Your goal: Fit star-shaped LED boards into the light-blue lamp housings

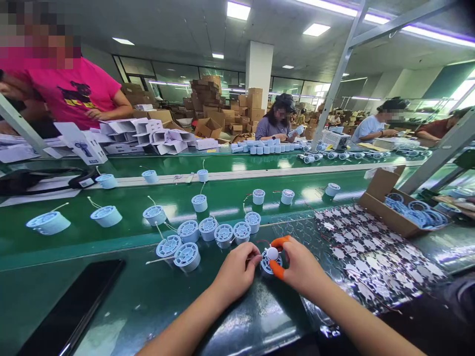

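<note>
A light-blue round plastic housing (265, 267) with a spoked top stands on the bench between my hands. Over it sits a small white round part (272, 253), pinched between the thumb and a finger of my right hand (299, 262), which wear orange finger covers. My left hand (237, 269) is closed at the housing's left edge, thumb against fingertips; whatever it pinches is too small to make out. A thin red wire (262, 242) shows just behind the white part. Several similar housings (187, 256) with pale leads stand in a cluster to the left.
Flat white parts with wires (356, 237) cover the right bench, beside a cardboard box (386, 198) of blue rings. A black phone (74, 306) lies at left. More housings stand on the green belt (126, 237). Co-workers sit or stand beyond, near white cartons (144, 133).
</note>
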The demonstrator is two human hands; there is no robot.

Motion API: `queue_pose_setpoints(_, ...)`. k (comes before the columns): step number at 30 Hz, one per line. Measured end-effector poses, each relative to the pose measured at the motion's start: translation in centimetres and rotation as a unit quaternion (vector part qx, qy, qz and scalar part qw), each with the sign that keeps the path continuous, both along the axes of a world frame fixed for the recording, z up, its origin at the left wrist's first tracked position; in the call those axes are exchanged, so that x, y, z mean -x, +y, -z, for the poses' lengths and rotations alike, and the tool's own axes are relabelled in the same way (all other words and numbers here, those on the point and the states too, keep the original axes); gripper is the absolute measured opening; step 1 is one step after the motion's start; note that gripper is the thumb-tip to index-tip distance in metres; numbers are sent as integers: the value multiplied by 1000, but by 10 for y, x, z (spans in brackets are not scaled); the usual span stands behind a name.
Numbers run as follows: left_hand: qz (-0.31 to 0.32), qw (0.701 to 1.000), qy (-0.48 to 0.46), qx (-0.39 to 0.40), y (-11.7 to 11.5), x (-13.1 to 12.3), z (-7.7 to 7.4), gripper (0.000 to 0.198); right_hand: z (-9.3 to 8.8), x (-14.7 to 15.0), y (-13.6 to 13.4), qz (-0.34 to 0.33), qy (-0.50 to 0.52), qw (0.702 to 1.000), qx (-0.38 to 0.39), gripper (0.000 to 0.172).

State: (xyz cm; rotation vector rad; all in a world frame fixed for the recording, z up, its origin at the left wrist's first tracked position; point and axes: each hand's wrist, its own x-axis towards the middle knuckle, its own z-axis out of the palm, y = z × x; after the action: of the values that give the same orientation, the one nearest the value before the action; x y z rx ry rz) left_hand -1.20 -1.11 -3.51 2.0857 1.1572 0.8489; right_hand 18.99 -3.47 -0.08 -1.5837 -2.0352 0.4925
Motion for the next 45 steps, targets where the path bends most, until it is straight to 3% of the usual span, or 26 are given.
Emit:
queue_pose_setpoints(4,37,993,43,-101,2,7,-2,18,12,3,0,20,-11,1000,2,28)
queue_pose_setpoints(8,38,967,161,-196,0,6,-3,33,12,3,1,23,-6,1000,12,25)
queue_pose_setpoints(12,-30,964,224,-141,-1,-2,3,28,11,5,-1,24,1,1000,13,24)
queue_pose_setpoints(15,-41,971,206,-113,-2,-3,5,24,9,2,-1,25,1,1000,-4,21)
queue_pose_setpoints(19,-8,961,151,-230,-6,7,-6,22,-3,-11,1,24,73,996,-43,23)
queue_pose_setpoints(22,28,937,65,-343,-12,12,-13,45,-16,-15,-2,11,168,986,-12,30)
queue_pose_setpoints(26,65,910,17,-409,-13,10,-12,62,-32,-2,-14,-91,221,970,50,19)
queue_pose_setpoints(28,55,915,15,-399,-11,9,-11,57,-36,1,-18,-118,205,970,52,11)
queue_pose_setpoints(31,36,934,-1,-355,-10,8,-13,37,-39,-6,-16,-137,150,979,5,15)
queue_pose_setpoints(34,18,969,-38,-243,-13,5,-17,24,-35,-23,-10,-174,77,979,-69,22)
queue_pose_setpoints(37,-10,994,-60,-87,-16,-2,-18,23,-28,-34,-3,-191,3,976,-107,22)
queue_pose_setpoints(40,-52,997,-52,38,-15,-8,-14,27,-19,-36,3,-196,-66,974,-98,21)
queue_pose_setpoints(45,-73,988,-39,130,-6,-15,-3,44,-16,-30,8,-194,-123,971,-69,21)
